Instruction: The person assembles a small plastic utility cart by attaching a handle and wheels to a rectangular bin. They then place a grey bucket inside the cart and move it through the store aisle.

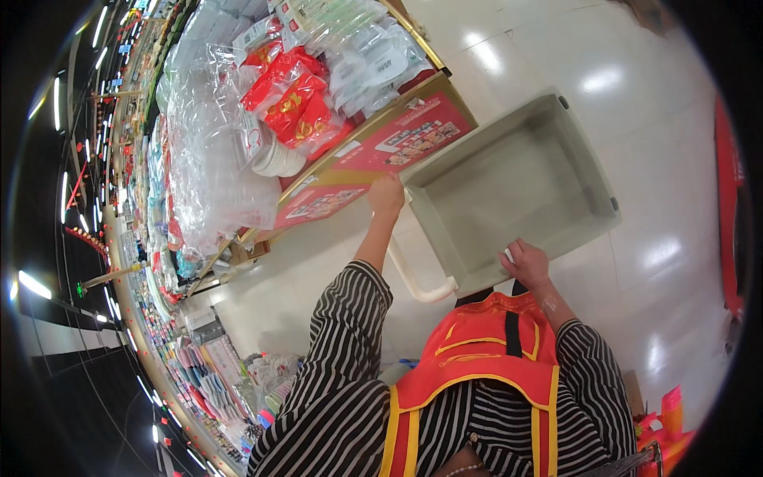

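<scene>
A grey-green plastic shopping basket (509, 191) with dark pieces at its far corners is tilted in front of me, its open side facing up toward me. A cream handle (405, 270) curves along its left side. My left hand (387, 196) is closed around the far end of that handle, close to the front of the display bin. My right hand (528, 264) is closed on the basket's near rim, by my apron; a small white piece shows at the fingers, and I cannot make out what it is. Nothing shows inside the basket.
A cardboard-fronted display bin (373, 155) stands at the left, heaped with clear plastic bags (214, 143) and red packages (290, 95). Stocked shelves (207, 350) run along the left. Glossy tiled floor (636, 135) lies beyond the basket. A red object (730, 207) is at the right edge.
</scene>
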The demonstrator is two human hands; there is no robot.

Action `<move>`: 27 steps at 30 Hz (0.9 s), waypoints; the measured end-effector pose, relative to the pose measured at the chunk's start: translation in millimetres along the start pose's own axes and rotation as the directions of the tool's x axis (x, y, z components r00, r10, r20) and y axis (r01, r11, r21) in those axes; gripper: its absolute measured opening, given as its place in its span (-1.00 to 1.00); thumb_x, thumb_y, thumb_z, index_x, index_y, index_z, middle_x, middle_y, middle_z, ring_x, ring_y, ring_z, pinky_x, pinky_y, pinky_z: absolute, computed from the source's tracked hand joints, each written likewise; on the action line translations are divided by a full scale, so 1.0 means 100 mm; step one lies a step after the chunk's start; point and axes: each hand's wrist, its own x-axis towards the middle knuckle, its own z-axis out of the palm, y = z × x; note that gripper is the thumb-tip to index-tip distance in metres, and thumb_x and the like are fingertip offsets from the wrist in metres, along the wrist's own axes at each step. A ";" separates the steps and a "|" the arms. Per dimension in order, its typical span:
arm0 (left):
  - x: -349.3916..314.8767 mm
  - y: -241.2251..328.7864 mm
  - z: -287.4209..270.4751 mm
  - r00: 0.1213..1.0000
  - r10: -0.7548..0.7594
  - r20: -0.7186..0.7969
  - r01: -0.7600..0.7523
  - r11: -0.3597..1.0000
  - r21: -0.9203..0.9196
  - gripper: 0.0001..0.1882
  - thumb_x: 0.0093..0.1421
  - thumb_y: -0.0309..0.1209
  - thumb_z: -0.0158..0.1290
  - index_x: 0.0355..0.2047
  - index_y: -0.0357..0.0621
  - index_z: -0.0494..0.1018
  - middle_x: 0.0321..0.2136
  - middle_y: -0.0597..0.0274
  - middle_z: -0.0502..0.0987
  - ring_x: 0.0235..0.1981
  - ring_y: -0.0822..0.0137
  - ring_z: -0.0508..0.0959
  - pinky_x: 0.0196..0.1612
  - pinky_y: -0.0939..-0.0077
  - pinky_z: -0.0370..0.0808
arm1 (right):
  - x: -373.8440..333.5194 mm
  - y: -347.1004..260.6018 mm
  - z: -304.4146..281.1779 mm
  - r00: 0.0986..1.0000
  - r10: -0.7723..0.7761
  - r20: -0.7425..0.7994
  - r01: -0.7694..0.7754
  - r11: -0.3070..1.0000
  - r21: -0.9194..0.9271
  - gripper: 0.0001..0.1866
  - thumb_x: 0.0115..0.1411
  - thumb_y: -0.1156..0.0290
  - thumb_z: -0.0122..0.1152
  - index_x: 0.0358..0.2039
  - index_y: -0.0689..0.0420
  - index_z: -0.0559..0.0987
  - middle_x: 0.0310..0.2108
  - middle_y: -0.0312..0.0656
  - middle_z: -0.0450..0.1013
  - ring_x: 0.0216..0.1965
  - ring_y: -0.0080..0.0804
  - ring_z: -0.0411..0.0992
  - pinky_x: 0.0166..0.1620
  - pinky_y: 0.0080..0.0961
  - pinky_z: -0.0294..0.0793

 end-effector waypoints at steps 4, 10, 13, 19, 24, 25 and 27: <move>-0.04 0.07 -0.06 0.999 -0.023 -0.032 0.025 0.999 0.039 -0.59 0.21 -0.29 -0.21 -0.60 -0.24 0.51 -0.56 -0.13 0.53 -0.53 -0.07 0.56 -0.45 0.10 0.50 | 0.01 -0.01 -0.01 1.000 -0.020 -0.001 0.020 0.999 -0.037 -0.72 0.00 0.16 0.23 -0.58 0.05 0.39 -0.59 -0.26 0.34 -0.62 -0.25 0.41 -0.58 -0.38 0.41; 0.00 -0.02 0.03 0.989 0.142 -0.038 -0.132 0.973 0.188 -0.72 0.16 -0.37 -0.14 -0.59 -0.16 0.50 -0.60 -0.03 0.53 -0.53 -0.01 0.57 -0.47 0.15 0.52 | 0.00 -0.03 0.00 0.996 0.057 0.064 -0.058 0.998 0.014 -0.74 0.03 0.15 0.19 -0.52 0.06 0.42 -0.54 -0.21 0.38 -0.53 -0.18 0.43 -0.51 -0.32 0.42; -0.07 0.04 -0.07 0.988 0.151 -0.027 -0.144 0.972 0.185 -0.77 0.15 -0.38 -0.10 -0.56 -0.11 0.51 -0.57 0.02 0.55 -0.49 0.05 0.59 -0.49 0.18 0.52 | -0.02 -0.01 0.00 0.986 0.129 0.109 -0.133 0.991 0.031 -0.74 0.07 0.13 0.14 -0.50 0.07 0.43 -0.50 -0.17 0.40 -0.46 -0.10 0.44 -0.44 -0.21 0.43; -0.15 0.20 -0.15 0.964 0.153 -0.217 -0.127 0.984 0.127 -0.84 0.13 -0.37 -0.02 -0.33 -0.17 0.42 -0.38 0.04 0.48 -0.29 0.02 0.50 -0.27 0.16 0.44 | 0.05 0.25 -0.12 0.893 0.418 0.167 -0.424 0.658 0.622 -0.69 0.18 0.07 0.03 -0.39 0.08 0.48 -0.42 -0.17 0.49 -0.56 -0.36 0.39 -0.53 -0.47 0.39; -0.81 0.63 -0.54 0.899 0.213 -0.382 -0.334 0.898 -0.285 -0.79 0.13 -0.35 0.01 -0.27 -0.21 0.38 -0.27 0.02 0.42 -0.18 0.06 0.39 -0.14 0.18 0.34 | -0.02 0.33 -0.80 0.732 0.461 0.502 -0.374 -0.343 0.862 -0.68 0.25 0.10 -0.07 -0.26 0.09 0.46 -0.34 -0.21 0.48 -0.58 -0.67 0.27 -0.59 -0.73 0.23; -1.05 0.75 -0.59 0.918 0.197 -0.344 -0.330 0.859 -0.390 -0.79 0.13 -0.37 0.01 -0.27 -0.22 0.38 -0.29 0.04 0.43 -0.21 0.07 0.42 -0.15 0.20 0.35 | -0.06 0.37 -0.89 0.749 0.423 0.510 -0.330 -0.430 0.841 -0.68 0.26 0.10 -0.08 -0.24 0.09 0.45 -0.32 -0.20 0.47 -0.58 -0.67 0.26 -0.59 -0.73 0.22; -1.52 0.90 -0.44 0.983 0.136 -0.121 -0.182 0.711 -0.679 -0.77 0.16 -0.37 0.00 -0.22 -0.25 0.38 -0.33 0.06 0.46 -0.29 0.16 0.47 -0.21 0.30 0.40 | -0.12 0.48 -1.02 0.774 0.342 0.533 -0.258 -0.598 0.759 -0.68 0.28 0.11 -0.09 -0.21 0.09 0.44 -0.26 -0.17 0.46 -0.59 -0.66 0.24 -0.61 -0.75 0.20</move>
